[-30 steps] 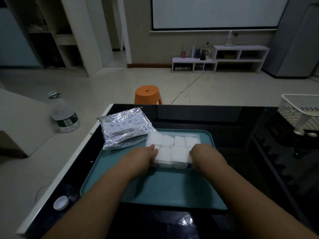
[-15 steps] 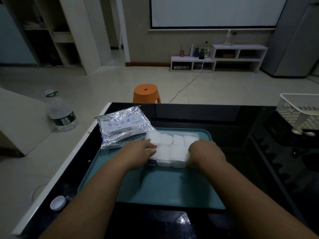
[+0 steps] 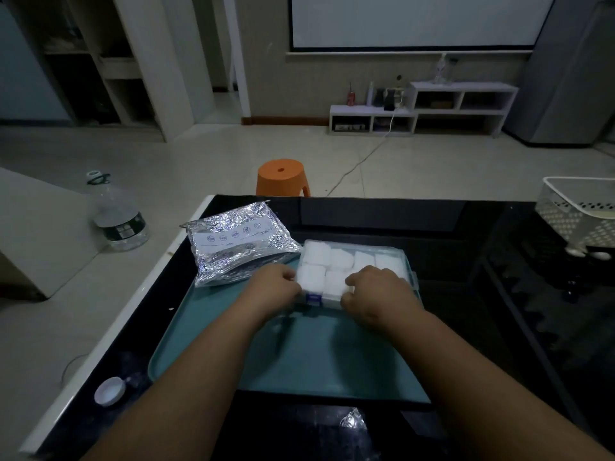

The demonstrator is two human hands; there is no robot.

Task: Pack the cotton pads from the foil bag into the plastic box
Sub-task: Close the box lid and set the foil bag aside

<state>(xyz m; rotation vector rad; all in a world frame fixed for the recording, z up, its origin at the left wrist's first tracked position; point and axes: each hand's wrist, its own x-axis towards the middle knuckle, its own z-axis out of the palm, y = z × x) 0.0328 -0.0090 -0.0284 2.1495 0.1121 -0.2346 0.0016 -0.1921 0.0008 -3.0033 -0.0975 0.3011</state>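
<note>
In the head view, a clear plastic box (image 3: 404, 266) sits just above the middle of the frame, on the far part of a teal tray (image 3: 319, 357) that lies on a glossy black table (image 3: 466, 247). White cotton pads (image 3: 339, 261) fill the box in two rows. The left hand (image 3: 276, 287) is curled against the box's near left corner, gripping it. The right hand (image 3: 376, 294) is curled over the near right part, fingers on top and thumb at the front edge, gripping it too. A small blue latch (image 3: 312, 297) shows on the front wall between the hands. The crumpled foil bag (image 3: 236, 241) lies left of the box, touching it, partly on the tray and partly on the table. A white cap (image 3: 109, 390) rests at the table's lower left edge and a white perforated basket (image 3: 579, 211) stands at the right edge of the frame. On the floor beyond are an orange stool (image 3: 283, 178) at centre and a large water bottle (image 3: 116, 214) at the left.
</note>
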